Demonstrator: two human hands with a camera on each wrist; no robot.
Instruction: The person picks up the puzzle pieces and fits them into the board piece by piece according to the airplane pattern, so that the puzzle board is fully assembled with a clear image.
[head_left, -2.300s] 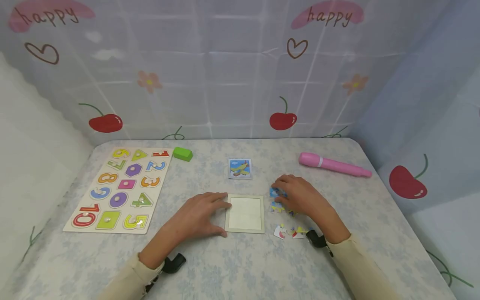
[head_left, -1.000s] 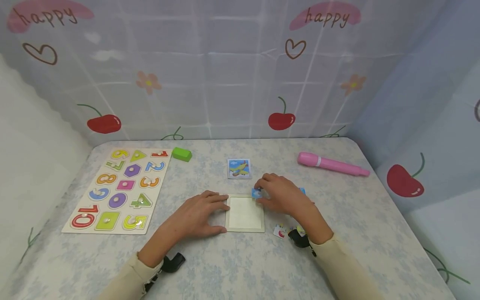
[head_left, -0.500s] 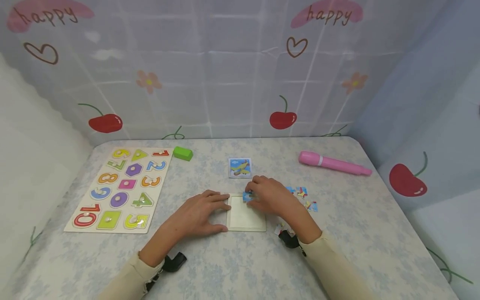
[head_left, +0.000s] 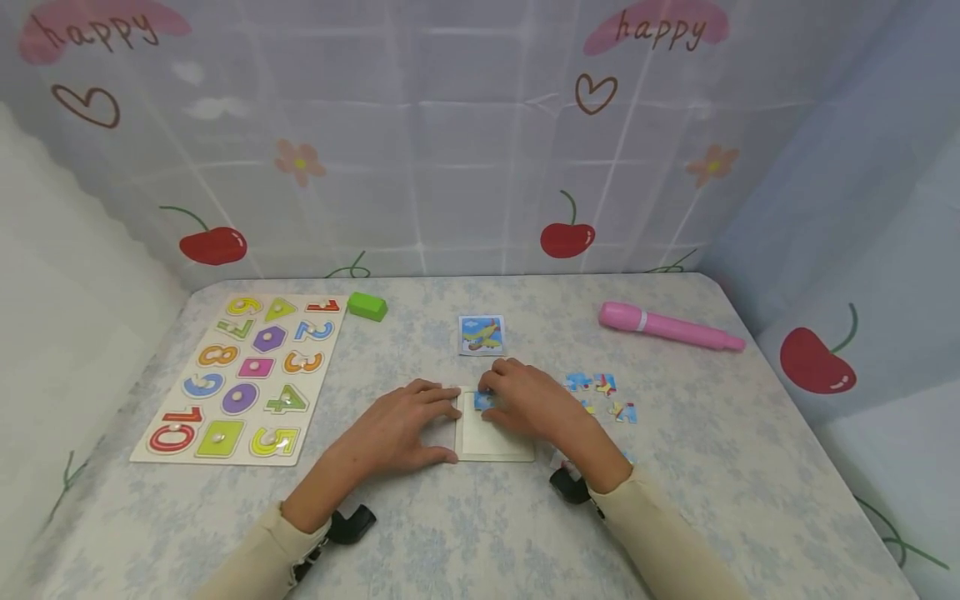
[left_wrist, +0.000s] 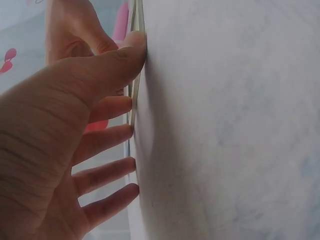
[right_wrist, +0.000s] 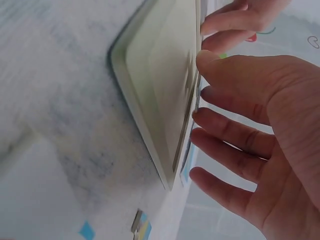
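Observation:
A shallow pale tray (head_left: 501, 442) with a raised rim lies in front of the person. My left hand (head_left: 393, 429) rests beside it, thumb and fingertips touching its left rim. Over the tray's upper left corner, my right hand (head_left: 528, 404) pinches a blue jigsaw piece (head_left: 482, 401) between thumb and fingers; the hand partly covers the piece. In the right wrist view, the tray (right_wrist: 155, 75) shows a bare near part. Several loose jigsaw pieces (head_left: 606, 383) lie right of the tray, some hidden beneath the right forearm.
A small airplane picture card (head_left: 482, 335) lies behind the tray. To the left is a number-and-shape peg board (head_left: 266, 387), with a green block (head_left: 367, 307) at its far corner. A pink stick-like object (head_left: 671, 327) lies at the back right.
My right hand took a blue jigsaw piece from the loose ones on the right and carried it left, over the tray's upper left corner. The left hand stays at the rim.

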